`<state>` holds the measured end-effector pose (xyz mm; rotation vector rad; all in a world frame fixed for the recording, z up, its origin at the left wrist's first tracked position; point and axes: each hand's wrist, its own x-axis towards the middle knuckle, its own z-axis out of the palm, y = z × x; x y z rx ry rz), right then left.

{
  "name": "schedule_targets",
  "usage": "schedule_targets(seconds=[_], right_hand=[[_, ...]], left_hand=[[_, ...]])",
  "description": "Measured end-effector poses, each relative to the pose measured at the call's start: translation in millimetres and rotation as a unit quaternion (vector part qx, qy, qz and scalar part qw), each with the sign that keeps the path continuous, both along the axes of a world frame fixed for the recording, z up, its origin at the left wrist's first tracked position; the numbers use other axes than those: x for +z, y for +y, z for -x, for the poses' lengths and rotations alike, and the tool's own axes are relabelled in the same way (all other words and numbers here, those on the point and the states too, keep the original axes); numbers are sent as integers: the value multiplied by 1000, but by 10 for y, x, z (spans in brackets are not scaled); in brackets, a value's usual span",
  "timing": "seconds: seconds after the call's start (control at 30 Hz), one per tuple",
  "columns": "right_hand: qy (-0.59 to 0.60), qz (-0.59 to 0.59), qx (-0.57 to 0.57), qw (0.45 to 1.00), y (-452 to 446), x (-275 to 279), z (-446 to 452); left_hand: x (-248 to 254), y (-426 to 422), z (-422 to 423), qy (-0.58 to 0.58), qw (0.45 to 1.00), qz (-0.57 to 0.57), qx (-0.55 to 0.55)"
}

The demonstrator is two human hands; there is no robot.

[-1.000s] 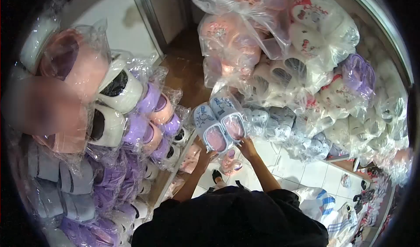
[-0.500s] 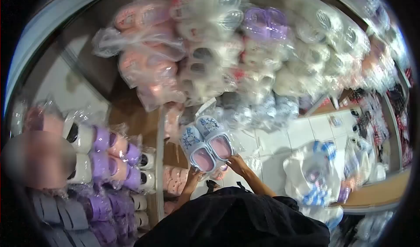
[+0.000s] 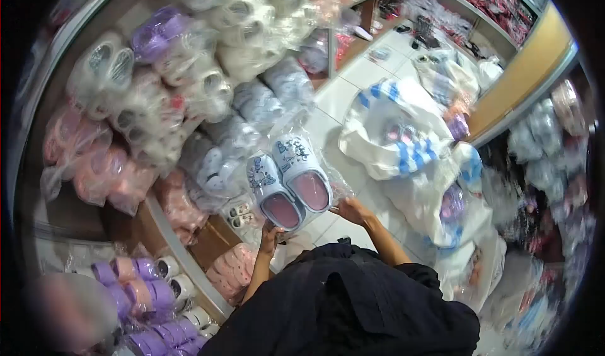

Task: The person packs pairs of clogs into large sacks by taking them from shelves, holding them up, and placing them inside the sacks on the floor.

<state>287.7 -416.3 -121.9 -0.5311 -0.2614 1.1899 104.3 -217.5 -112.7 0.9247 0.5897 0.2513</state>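
Observation:
A pair of light blue slippers with dark printed drawings and pink insoles is held out in front of my body, inside a clear plastic bag. My left hand grips the heel end of the left slipper. Beside the right slipper's heel, my right hand has its fingers closed on the edge of the bag. The toes point away from me. Both hands are partly covered by the bag and slippers.
Bagged white slippers and pink ones fill the shelf at the upper left. Purple slippers stand on a lower-left rack. White and blue sacks lie on the tiled floor to the right, near a wooden shelf end.
My view has turned to the right, so the shelves shift left and more sacks show. The slippers stay in both hands and appear slightly larger.

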Motion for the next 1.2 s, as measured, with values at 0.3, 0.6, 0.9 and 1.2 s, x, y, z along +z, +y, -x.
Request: schedule_targets(seconds=[0.3,0.6,0.9,1.2], right_hand=[[-77,-10,-149,986,-1947,-22,298],[71,6,-338,939,-2098,262,837],[167,115,-540,817,-2540,-24,736],[177,279,-662,672,-2788,-305,530]], left_hand=[[-118,-888,-703,50,950,-67,-299],[-146,-1017,-1308,72,871,-107,-474],[-461,-1862,-2480,46,760,-118,-638],[-929,-2557,-3183,35,631,-187,-752]])
